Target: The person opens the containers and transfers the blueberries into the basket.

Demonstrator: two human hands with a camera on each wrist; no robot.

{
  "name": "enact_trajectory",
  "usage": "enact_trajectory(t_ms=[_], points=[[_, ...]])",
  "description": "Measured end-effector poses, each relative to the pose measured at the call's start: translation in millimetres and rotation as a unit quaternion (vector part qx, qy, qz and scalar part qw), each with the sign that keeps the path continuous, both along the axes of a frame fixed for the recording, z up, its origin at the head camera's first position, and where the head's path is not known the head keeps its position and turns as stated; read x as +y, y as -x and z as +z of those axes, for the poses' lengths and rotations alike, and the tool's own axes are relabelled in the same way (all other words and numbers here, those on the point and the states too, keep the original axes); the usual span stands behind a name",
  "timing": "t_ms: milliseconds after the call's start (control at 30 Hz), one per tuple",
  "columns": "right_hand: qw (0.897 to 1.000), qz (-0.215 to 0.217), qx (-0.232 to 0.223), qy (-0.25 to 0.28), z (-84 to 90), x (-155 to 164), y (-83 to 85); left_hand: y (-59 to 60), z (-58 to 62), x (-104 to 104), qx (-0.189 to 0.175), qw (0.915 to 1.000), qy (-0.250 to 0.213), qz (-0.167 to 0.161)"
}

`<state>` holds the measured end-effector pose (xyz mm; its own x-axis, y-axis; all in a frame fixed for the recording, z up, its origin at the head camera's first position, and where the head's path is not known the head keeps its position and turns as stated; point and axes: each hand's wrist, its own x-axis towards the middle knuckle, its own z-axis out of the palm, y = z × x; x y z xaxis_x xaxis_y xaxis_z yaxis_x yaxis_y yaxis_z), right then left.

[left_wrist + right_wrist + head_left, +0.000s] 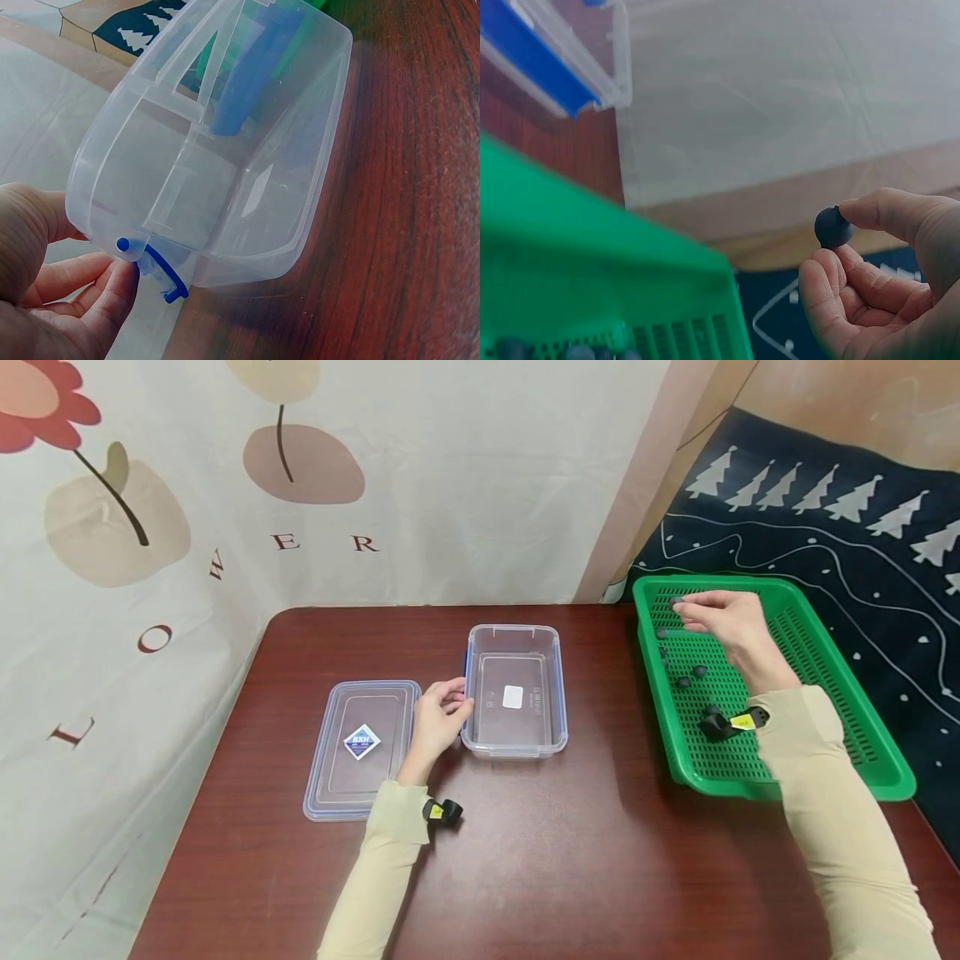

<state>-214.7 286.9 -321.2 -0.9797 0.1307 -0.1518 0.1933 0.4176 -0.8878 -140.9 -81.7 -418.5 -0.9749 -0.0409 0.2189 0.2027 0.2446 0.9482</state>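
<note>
Dark reddish wood is forming the tabletop [525,860], on which everything is being carried. Nearest the viewer, at about seven o'clock from the tabletop's middle, a clear plastic lid [362,747] with a diamond-shaped label is lying flat. Just beside it, toward three o'clock, the left hand [438,714] is being rested against the near left corner of a clear plastic container [515,689], with its fingers curled about the rim. In the left wrist view the fingertips [112,289] are being pressed against the container's blue latch [161,274], and the container [225,150] is seen close up, open and holding nothing visible apart from a white sticker on its floor.

Well apart from the container, at about three o'clock, a green perforated basket [840,693] is sitting partly over the tabletop's right edge. Several small dark balls [690,677] are lying scattered on its floor, toward its left side. Over the far end of the basket, at about one o'clock, the right hand [723,614] is being held above the mesh. A single dark ball [832,226] is being pinched between its thumb and fingertips, as the right wrist view plainly shows; the ball is clear of the basket floor.

Farther off, a floral printed cloth [337,485] is hanging behind the tabletop, and a dark fabric with white trees [825,518] is lying at two o'clock.
</note>
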Motion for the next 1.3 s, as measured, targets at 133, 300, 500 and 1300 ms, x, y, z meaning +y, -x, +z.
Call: enact_trajectory(t_ms=[133, 300, 500, 1300], points=[[1.0, -0.016, -0.006, 0.006, -5.6, 15, -2.9, -0.5, 0.4, -1, -0.001, 1.0, 0.001, 0.001], [0.999, -0.032, -0.008, 0.036, -14.3, 30, -5.3, -0.2, -0.1, -1, 0.005, 1.0, -0.001, 0.004], [0.998, -0.045, -0.017, 0.044, -25.8, 43, -8.0, 0.0, -0.7, -1, 0.012, 0.9999, -0.004, 0.007], [0.993, -0.056, -0.059, 0.088, -47.6, 57, -8.2, 13.7, -29.1, -6, 0.005, 0.9999, -0.005, 0.013]])
